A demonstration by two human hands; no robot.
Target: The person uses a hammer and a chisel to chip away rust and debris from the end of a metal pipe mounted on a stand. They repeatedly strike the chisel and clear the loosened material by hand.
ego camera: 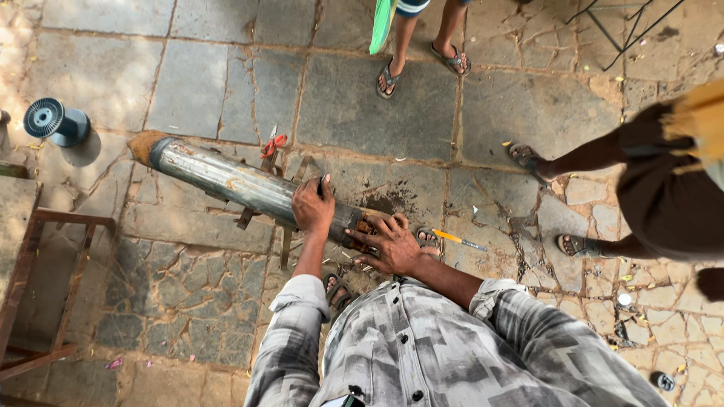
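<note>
A long grey metal cylinder (226,178) lies on a low rusty metal stand (265,218) above the stone floor, its far end rust-coloured. My left hand (313,205) rests on top of the cylinder near its near end, fingers curled over it and a small dark object under the fingertips. My right hand (388,243) is spread over the cylinder's rusty near end (363,224), fingers apart and pressing on it. My grey checked sleeves fill the bottom of the view. My sandalled feet (337,289) show beneath the cylinder.
Red-handled pliers (272,143) lie beyond the cylinder. An orange-handled screwdriver (457,239) lies right of my right hand. A blue spool (54,121) stands at left, a rusty frame (45,286) at lower left. One person stands at top (422,64), another at right (648,188).
</note>
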